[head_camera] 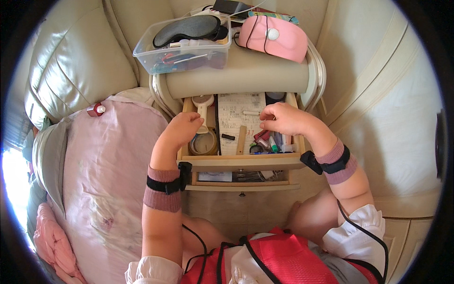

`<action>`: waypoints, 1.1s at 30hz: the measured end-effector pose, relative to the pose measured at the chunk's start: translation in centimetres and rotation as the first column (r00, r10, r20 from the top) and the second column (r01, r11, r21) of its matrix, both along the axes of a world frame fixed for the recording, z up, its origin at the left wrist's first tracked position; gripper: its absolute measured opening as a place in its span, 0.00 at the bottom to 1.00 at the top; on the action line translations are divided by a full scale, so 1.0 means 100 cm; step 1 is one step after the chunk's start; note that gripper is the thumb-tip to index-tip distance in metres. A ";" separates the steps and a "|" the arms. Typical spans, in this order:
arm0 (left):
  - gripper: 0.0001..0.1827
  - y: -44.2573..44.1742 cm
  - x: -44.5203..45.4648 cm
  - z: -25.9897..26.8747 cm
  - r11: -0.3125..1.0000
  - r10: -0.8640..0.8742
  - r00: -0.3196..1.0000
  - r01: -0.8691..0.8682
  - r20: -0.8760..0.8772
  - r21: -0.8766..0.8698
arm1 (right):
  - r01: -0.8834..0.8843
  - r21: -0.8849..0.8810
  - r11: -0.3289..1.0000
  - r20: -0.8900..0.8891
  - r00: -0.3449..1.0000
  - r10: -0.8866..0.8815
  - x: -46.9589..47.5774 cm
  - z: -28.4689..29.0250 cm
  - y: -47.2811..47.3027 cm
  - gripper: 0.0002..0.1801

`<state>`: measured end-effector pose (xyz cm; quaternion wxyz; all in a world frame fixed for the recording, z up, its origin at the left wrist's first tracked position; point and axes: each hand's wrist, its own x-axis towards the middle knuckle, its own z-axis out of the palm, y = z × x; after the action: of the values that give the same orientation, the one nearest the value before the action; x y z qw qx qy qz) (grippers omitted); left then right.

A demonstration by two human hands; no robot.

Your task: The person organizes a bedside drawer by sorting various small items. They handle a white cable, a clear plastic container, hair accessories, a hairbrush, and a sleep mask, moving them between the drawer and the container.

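Note:
Over the left side of an open wooden drawer (237,161) is my left hand (185,127), its fingers curled by the handle of a white handheld fan (203,103). Whether they grip it cannot be told. A roll of tape (204,143) lies just below. My right hand (285,119) hovers over the drawer's right side, thumb and forefinger apart. Close to its fingertips is a small whitish stick (251,113) above handwritten paper (230,122). On the paper are a short black piece (228,137) and a flat wooden strip (242,140). Pens (273,144) and small items fill the front right corner.
A lower drawer (241,176), partly open, holds cables. On the cabinet top are a clear plastic bin (182,64) with a dark eye mask (188,31) and a pink pouch (273,39). A small red bottle (95,109) lies on the bed (113,170) at left.

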<state>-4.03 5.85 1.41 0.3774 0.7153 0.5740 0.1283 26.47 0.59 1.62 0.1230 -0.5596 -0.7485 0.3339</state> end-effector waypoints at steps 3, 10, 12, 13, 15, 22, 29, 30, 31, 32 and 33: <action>0.19 0.002 -0.003 -0.010 0.996 -0.068 0.995 0.071 -0.068 0.045 | 0.000 0.014 1.000 0.002 1.000 0.000 0.002 0.000 -0.001 0.20; 0.18 0.028 -0.005 0.006 0.963 -0.267 0.916 0.261 -0.299 -0.060 | -0.008 0.006 1.000 0.001 1.000 0.008 0.004 0.008 -0.005 0.21; 0.18 0.031 -0.006 0.004 0.955 -0.289 0.903 0.295 -0.317 -0.030 | -0.007 0.003 1.000 0.001 1.000 0.007 0.003 0.010 -0.005 0.21; 0.18 0.036 -0.009 0.001 0.949 -0.300 0.888 0.316 -0.349 -0.011 | -0.008 -0.002 1.000 -0.008 1.000 0.008 0.002 0.013 -0.005 0.21; 0.18 0.042 -0.009 0.001 0.930 -0.327 0.852 0.368 -0.409 0.023 | -0.006 0.001 1.000 -0.024 1.000 0.006 0.002 0.017 -0.008 0.20; 0.15 0.043 0.015 -0.013 0.858 -0.382 0.747 0.505 -0.544 0.092 | -0.005 -0.019 1.000 -0.044 0.999 0.004 0.003 0.019 -0.011 0.20; 0.07 0.048 0.014 -0.008 0.868 -0.231 0.874 0.383 -0.427 0.315 | -0.017 -0.008 1.000 -0.045 0.999 0.017 0.008 0.020 -0.014 0.21; 0.06 0.050 0.015 -0.007 0.903 -0.193 0.917 0.305 -0.348 0.302 | -0.028 0.015 0.999 -0.036 0.999 0.028 0.009 0.018 -0.014 0.20; 0.05 0.051 0.017 -0.005 0.933 -0.151 0.952 0.226 -0.267 0.281 | -0.038 0.038 0.999 -0.027 0.999 0.039 0.010 0.015 -0.013 0.20; 0.04 0.051 0.018 -0.005 0.929 -0.177 0.950 0.247 -0.258 0.274 | -0.047 0.061 0.997 -0.018 0.999 0.048 0.011 0.014 -0.012 0.19; 0.04 0.051 0.020 -0.005 0.927 -0.200 0.948 0.265 -0.249 0.267 | -0.038 0.035 0.999 -0.029 0.999 0.039 0.010 0.016 -0.013 0.19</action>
<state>-1.99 10.96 0.90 0.2133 0.8367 0.4966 0.0882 27.43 -0.69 3.23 0.1369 -0.5379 -0.7629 0.3316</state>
